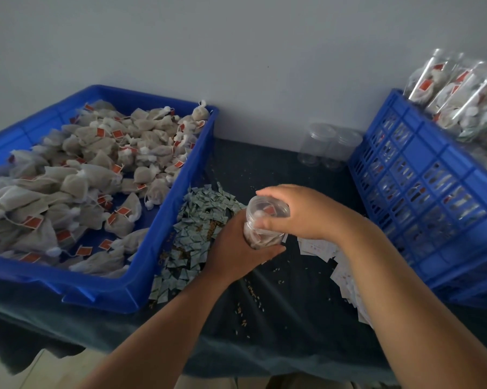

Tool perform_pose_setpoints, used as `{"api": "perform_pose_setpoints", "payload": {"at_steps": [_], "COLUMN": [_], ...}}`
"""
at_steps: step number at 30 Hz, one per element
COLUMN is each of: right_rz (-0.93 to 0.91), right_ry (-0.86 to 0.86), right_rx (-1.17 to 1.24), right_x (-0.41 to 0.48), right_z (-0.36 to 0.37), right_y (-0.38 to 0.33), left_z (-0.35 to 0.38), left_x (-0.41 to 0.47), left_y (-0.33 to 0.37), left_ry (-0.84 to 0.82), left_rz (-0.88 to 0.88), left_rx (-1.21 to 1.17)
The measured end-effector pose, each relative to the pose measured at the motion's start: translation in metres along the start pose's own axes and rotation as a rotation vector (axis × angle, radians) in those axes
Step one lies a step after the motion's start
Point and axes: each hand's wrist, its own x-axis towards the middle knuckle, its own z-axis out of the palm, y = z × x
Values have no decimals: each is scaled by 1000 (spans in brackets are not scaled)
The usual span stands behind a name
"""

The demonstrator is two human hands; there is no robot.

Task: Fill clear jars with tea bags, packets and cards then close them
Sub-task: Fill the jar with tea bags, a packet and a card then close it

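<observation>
A clear jar [264, 220] with tea bags inside is held above the dark table. My left hand [236, 245] grips its lower body from the left. Over the jar's top, my right hand [301, 211] curls its fingers round the clear lid. Left of the hands lies a heap of small grey-green packets [197, 228]. White cards [335, 259] are strewn under my right forearm. The blue tray [141, 287] at the left holds many tea bags [77, 175] with red tags.
Two empty clear jars [326, 147] stand at the back by the wall. A blue slatted crate [433, 197] at the right holds filled, closed jars [461, 94]. Loose grains [253, 293] dot the dark cloth [278, 318] near the front edge.
</observation>
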Motion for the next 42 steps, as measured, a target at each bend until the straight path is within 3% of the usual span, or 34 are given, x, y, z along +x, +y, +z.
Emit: {"api": "perform_pose_setpoints", "payload": {"at_steps": [7, 13, 16, 20, 23, 29, 34, 42], "right_rz": [-44, 78, 108, -88, -141, -32, -43, -113], "right_ry": [-144, 18, -121, -280, -188, -86, -336, -136], "right_rx": [-305, -736, -586, -480, -611, -774, -536, -663], "right_x": [11, 17, 13, 12, 14, 13, 17, 15], "right_z": [-27, -9, -25, -37, -22, -14, -36, -26], "right_y": [-21, -44, -34, -35, -34, -42, -34, -19], "left_z": [0, 1, 2, 1, 2, 1, 1, 3], "left_x": [0, 0, 1, 4, 4, 1, 2, 3], "left_y": [0, -4, -5, -7, -12, -8, -8, -12], "left_ry": [0, 0, 9, -9, -17, -58, -43, -72], "left_rz": [-12, -25, -26, -21, -25, 13, 1, -30], "left_rx": [-3, 10, 10, 8, -13, 28, 43, 48]}}
